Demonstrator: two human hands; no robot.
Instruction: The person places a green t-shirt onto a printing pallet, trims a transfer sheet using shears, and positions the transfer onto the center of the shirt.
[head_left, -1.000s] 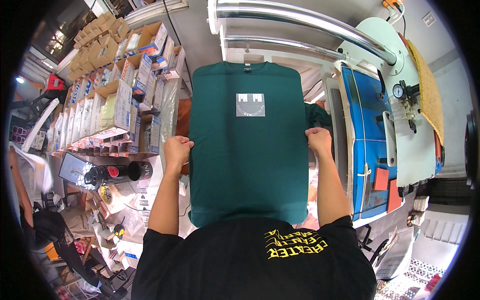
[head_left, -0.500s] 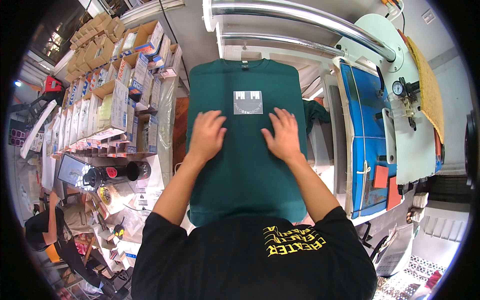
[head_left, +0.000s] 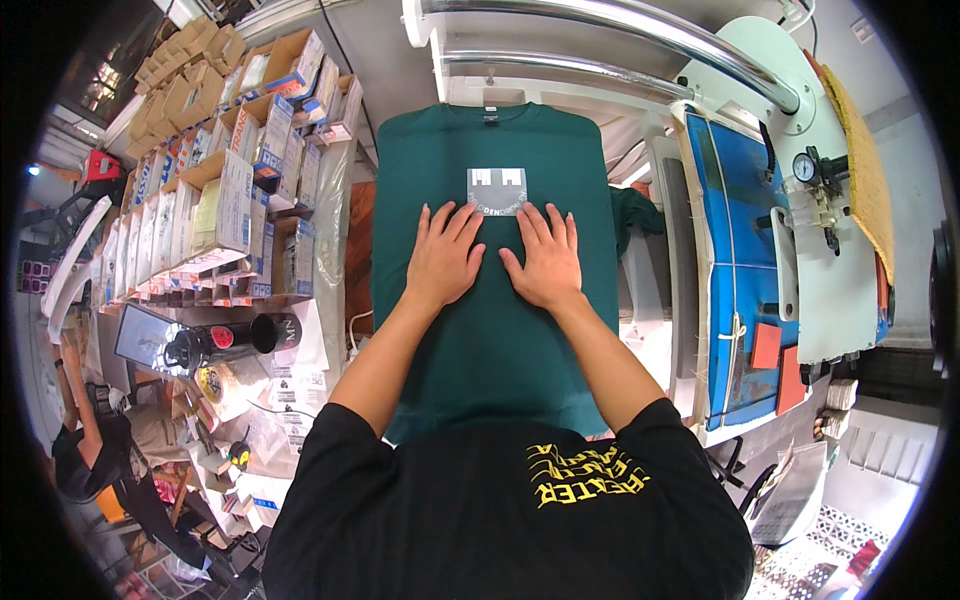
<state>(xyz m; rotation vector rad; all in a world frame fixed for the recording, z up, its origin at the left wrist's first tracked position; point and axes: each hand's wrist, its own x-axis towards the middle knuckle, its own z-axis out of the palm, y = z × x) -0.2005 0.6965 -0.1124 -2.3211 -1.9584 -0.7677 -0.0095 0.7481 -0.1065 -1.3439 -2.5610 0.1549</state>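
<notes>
A dark green shirt (head_left: 480, 350) lies spread flat over a board in front of me, its neckline at the far end. On its chest rests a square, film-like transfer sheet (head_left: 497, 183) with a white design. My left hand (head_left: 445, 258) is palm down on the fabric, fingers stretched out, the tips at the sheet's lower left corner. Mirroring it, my right hand (head_left: 545, 260) lies flat with its fingertips at the lower right corner. Neither hand grips anything.
Chrome bars (head_left: 640, 22) of a press run above the far end. At right stand a blue padded panel (head_left: 740, 220) and a pressure gauge (head_left: 804, 166). Open cardboard boxes (head_left: 225, 225) line the left, with a black tumbler (head_left: 225, 338) nearer. Another person (head_left: 105, 445) works at far left.
Both my hands have slid inward and forward, from the shirt's sides to the sheet's lower corners. The person at far left has raised their arms toward a white curved object.
</notes>
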